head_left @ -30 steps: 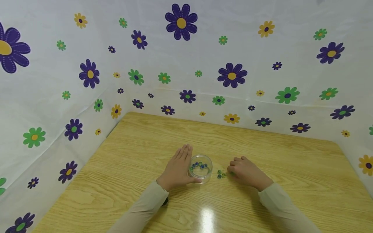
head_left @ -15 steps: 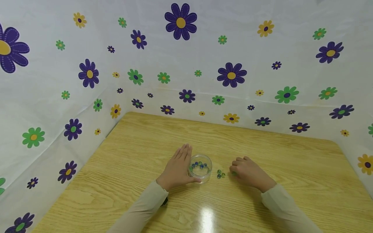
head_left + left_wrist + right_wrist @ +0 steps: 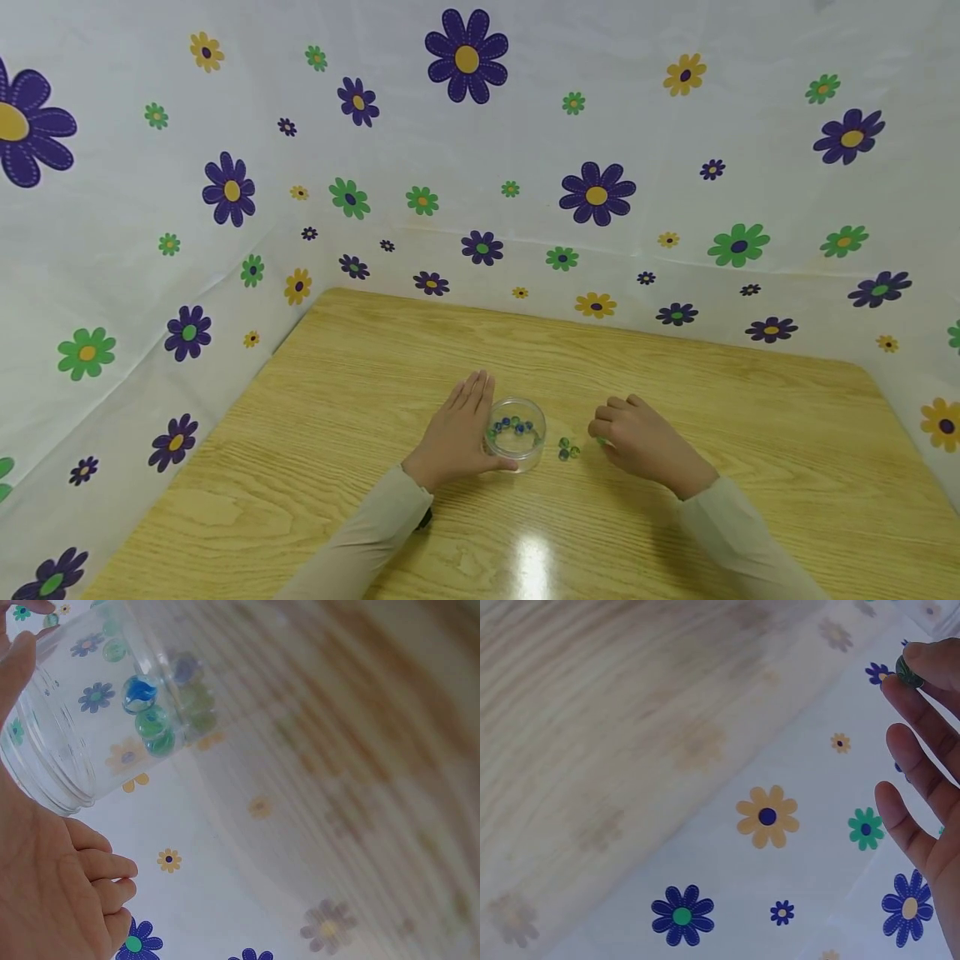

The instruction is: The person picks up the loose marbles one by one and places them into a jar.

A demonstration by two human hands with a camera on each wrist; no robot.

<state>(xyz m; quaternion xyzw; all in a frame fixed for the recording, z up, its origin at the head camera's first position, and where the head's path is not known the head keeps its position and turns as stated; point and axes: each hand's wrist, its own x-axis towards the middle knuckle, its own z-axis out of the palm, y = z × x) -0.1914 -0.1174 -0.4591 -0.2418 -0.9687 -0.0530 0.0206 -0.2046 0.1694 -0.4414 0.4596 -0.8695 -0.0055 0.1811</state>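
Note:
A clear round jar (image 3: 544, 442) stands upright on the table with several blue and green glass marbles inside. My left hand (image 3: 453, 437) rests along its left side, fingers straight and the thumb at the near side. In the left wrist view, blue-swirled and green marbles (image 3: 139, 694) show through the jar wall (image 3: 67, 742). To the right of the jar, my right hand (image 3: 641, 442) pinches a green marble (image 3: 908, 673) between thumb and index finger, the other fingers spread loosely. Between jar and right hand lies a small cluster of greenish marbles (image 3: 574, 452).
The wood-grain table (image 3: 375, 358) reaches back to a white cloth backdrop (image 3: 525, 150) printed with purple, green and yellow flowers. A side sheet (image 3: 112, 275) with the same print runs along the left edge. Some black gear (image 3: 424, 518) shows under the left cuff.
My right hand has drifted slightly right and away from the marble cluster, and its wrist has turned a little. The left hand, the jar and the loose marbles stay in place.

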